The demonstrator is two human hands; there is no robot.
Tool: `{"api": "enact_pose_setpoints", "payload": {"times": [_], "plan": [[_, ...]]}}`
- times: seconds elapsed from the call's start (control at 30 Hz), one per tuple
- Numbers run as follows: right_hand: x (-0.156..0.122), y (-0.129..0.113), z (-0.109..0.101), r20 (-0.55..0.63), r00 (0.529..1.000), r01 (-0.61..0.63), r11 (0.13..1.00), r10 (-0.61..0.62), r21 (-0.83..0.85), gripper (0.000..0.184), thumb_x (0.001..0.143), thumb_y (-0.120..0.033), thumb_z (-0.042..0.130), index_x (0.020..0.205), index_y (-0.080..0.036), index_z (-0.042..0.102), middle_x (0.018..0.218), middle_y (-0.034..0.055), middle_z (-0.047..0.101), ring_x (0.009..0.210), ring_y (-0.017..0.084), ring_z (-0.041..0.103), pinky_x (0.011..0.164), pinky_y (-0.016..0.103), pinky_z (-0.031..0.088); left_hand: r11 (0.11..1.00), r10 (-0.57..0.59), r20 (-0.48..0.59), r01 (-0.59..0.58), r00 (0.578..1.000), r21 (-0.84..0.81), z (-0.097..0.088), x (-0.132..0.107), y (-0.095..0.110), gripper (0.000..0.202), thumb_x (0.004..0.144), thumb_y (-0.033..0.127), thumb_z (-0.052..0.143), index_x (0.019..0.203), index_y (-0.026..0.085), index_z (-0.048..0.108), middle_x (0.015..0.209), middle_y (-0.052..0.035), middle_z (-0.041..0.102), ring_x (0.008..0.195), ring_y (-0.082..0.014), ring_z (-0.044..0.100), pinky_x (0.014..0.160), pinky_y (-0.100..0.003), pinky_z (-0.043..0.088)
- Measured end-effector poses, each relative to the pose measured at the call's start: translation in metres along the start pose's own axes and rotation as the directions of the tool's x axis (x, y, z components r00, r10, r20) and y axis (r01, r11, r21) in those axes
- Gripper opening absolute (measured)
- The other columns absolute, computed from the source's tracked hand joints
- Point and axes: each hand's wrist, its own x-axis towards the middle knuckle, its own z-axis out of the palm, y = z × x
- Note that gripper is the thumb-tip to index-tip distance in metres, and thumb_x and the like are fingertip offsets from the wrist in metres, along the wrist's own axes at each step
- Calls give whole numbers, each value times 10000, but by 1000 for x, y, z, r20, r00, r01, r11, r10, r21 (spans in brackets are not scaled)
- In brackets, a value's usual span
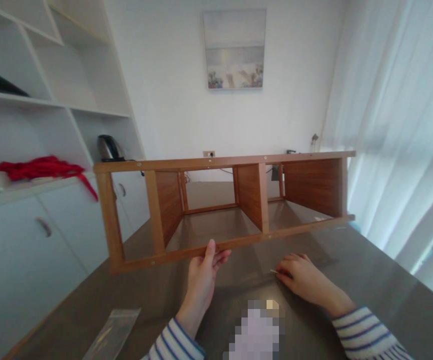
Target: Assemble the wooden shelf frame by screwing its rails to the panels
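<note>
A wooden shelf frame (224, 162) with several open compartments lies on its side on the dark table (370, 285), its open face toward me. My left hand (203, 277) grips the frame's lower front rail near the middle, thumb up over the edge. My right hand (302, 277) rests on the table just in front of the frame, fingers curled and pinching a small thin pale piece (274, 272) that I cannot make out.
A clear plastic bag (113, 332) lies near the table's front left corner. White cabinets and shelves (32, 230) stand at the left with a red cloth (39, 167) and a kettle (107, 147). Sheer curtains (400, 125) hang at the right.
</note>
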Motion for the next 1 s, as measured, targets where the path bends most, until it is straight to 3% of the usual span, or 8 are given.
{"api": "enact_pose_setpoints", "payload": {"times": [0.3,0.37,0.43,0.5,0.6,0.7,0.87,1.0], "plan": [[-1,0,3,2,1000,-12,1000,12,9,196,883,-311,473,872,-230,651,889,32,661,888,182,594,821,335,345,1000,-2,-9,2,1000,21,0,-2,0,353,680,390,750,753,91,578,668,-79,690,687,-182,690,633,-247,522],[1,0,4,-49,999,-6,1000,5,-13,222,897,-327,454,865,-229,650,881,38,660,883,190,595,820,348,358,1000,-6,-8,6,1000,19,0,-2,0,353,685,395,745,748,88,584,666,-87,691,685,-180,689,626,-244,520],[3,1,5,-171,985,-11,999,4,-38,247,913,-335,428,886,-221,645,881,48,656,878,198,593,813,358,378,1000,-6,-15,7,1000,15,0,-2,0,353,684,397,746,741,87,588,656,-88,688,670,-177,686,616,-243,518],[4,2,4,-356,935,-22,998,0,-56,253,918,-342,421,961,-207,630,937,68,653,912,208,586,820,364,400,1000,-6,-28,6,1000,13,0,-2,0,353,682,396,748,745,86,592,654,-87,688,658,-175,683,611,-243,518],[8,3,-1,-599,799,-29,993,-43,-110,320,898,-368,457,1138,-185,564,1099,107,619,1034,235,551,879,385,413,1000,-6,-29,6,1000,8,1,-2,0,355,684,396,747,763,85,596,657,-86,690,651,-170,681,605,-237,514],[17,3,-10,-665,739,-50,976,-105,-211,460,863,-372,499,1267,-153,470,1209,137,571,1131,264,503,962,431,378,1000,3,-23,-3,1000,0,1,-2,1,362,676,401,750,776,89,595,660,-83,693,638,-168,678,589,-234,507],[39,-6,-24,-605,778,-53,942,-169,-331,583,829,-306,508,1352,-100,353,1183,151,594,1103,262,530,1029,461,311,999,30,-10,-30,999,12,0,-4,6,387,663,439,745,726,89,591,605,-87,682,601,-169,669,572,-237,499],[50,-13,-31,-548,817,-35,933,-179,-358,741,784,-254,538,1420,-68,207,1072,132,643,942,236,602,880,371,433,998,56,-37,-57,998,-13,1,-8,12,402,625,444,766,735,101,587,568,-38,660,551,-156,653,555,-237,494]]}}
